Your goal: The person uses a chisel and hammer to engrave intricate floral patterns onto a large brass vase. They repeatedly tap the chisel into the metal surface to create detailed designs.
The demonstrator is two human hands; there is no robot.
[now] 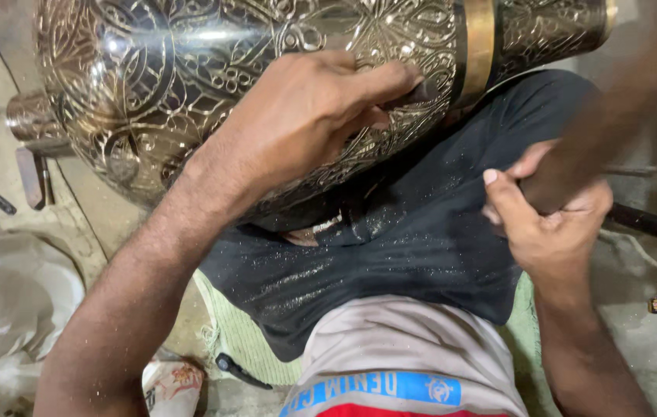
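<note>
Engraved brass vessel (189,85) across dark-clothed lap; left hand (305,116) clamps punch, right hand (548,224) grips blurred hammer handle; dusty floor.

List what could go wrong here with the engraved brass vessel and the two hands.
The left hand pinches a small dark tool against the brass vessel; a missed blow from the blurred handle in the right hand could strike its fingers. The vessel rests on a dark cloth over the lap and could roll.

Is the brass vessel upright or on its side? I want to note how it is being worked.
On its side: the brass vessel lies across the lap, its neck pointing right.
</note>
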